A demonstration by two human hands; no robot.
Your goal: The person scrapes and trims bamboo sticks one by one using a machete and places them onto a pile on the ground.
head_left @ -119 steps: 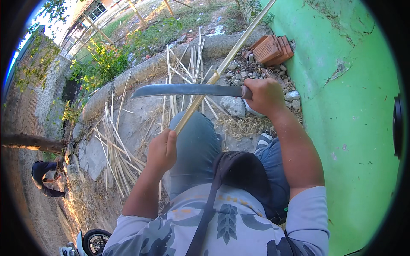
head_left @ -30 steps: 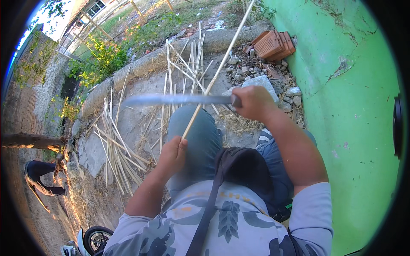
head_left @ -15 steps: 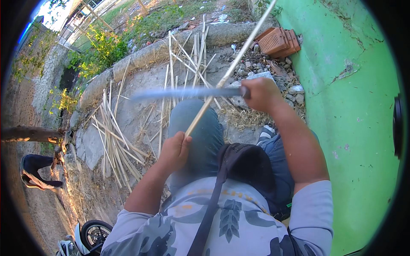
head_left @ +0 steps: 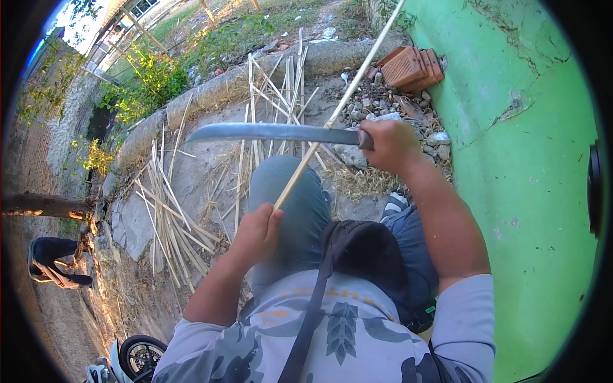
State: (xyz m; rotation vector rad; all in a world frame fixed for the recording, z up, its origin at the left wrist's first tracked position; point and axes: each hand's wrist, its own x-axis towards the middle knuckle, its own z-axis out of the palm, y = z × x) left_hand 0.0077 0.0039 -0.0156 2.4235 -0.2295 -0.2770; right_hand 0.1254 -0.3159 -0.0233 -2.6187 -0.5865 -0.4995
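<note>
The handle of the machete point(head_left: 274, 133) is hidden inside the right hand point(head_left: 391, 145), which is clamped around it, and the far end of the bamboo strip point(head_left: 332, 118) is cut off at the top edge of the view. The near end of the strip is gripped in the closed left hand point(head_left: 257, 233), held just above the raised knee point(head_left: 287, 198); the two hands are kept well apart. The blade is laid across the strip, beyond the knee, with its tip pointing left. Beyond and left of the knee, split bamboo slivers point(head_left: 169, 217) are scattered over a concrete slab point(head_left: 191, 172). A stack of reddish bricks point(head_left: 412, 67) is seen against the green wall point(head_left: 530, 191), far right of the knee, and another person point(head_left: 54, 262) is partly cut off far to the left. Compared with half a second earlier, the blade is seen sharp rather than blurred, at much the same spot on the strip.
</note>
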